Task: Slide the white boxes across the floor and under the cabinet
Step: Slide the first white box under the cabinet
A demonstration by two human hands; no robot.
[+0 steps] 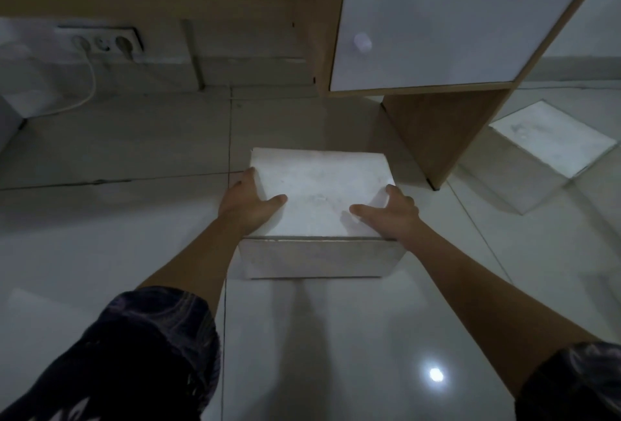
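Observation:
A white box (319,185) stands on the tiled floor in the middle of the view, just in front of the wooden cabinet (437,131). My left hand (247,203) grips its left edge, thumb on the lid and fingers down the side. My right hand (391,215) grips the right edge the same way, thumb lying on the lid. A second white box (551,141) sits on the floor to the right of the cabinet's side panel. The cabinet's white door (437,23) with a lock and a round knob hangs above the floor gap.
A wall socket strip (104,42) with a white cable plugged in sits low on the back wall at the left. Glossy floor tiles (319,336) stretch toward me. The cabinet's side panel foot (435,185) stands close to the right of the held box.

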